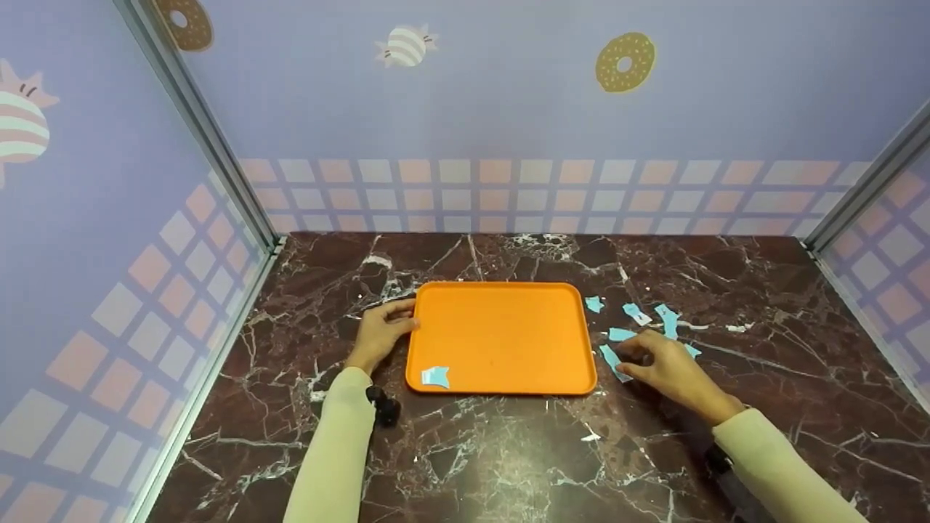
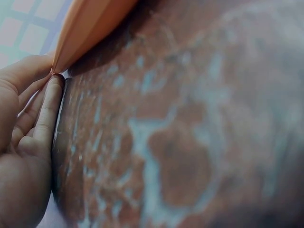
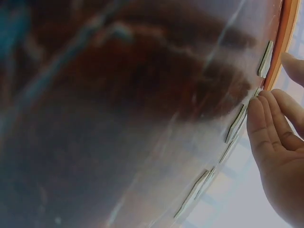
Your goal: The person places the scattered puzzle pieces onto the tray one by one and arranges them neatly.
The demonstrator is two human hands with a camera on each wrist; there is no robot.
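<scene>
An orange tray [image 1: 501, 334] lies on the dark marble table. One light blue puzzle-like piece [image 1: 436, 376] lies in its front left corner. At the tray's left edge, my left hand [image 1: 378, 330] pinches the rim between thumb and fingers, as the left wrist view also shows. To the right of the tray, my right hand [image 1: 668, 367] is over several loose blue pieces, closest to a long blue piece [image 1: 612, 361]. In the right wrist view a gap separates the thumb from the fingers [image 3: 268, 114], and nothing is seen between them.
More flat pieces lie right of the tray, among them a small blue one [image 1: 594, 303], a blue-and-white one [image 1: 637, 314] and a branched one [image 1: 668, 320]. Patterned walls [image 1: 508, 109] enclose the table at the back and sides.
</scene>
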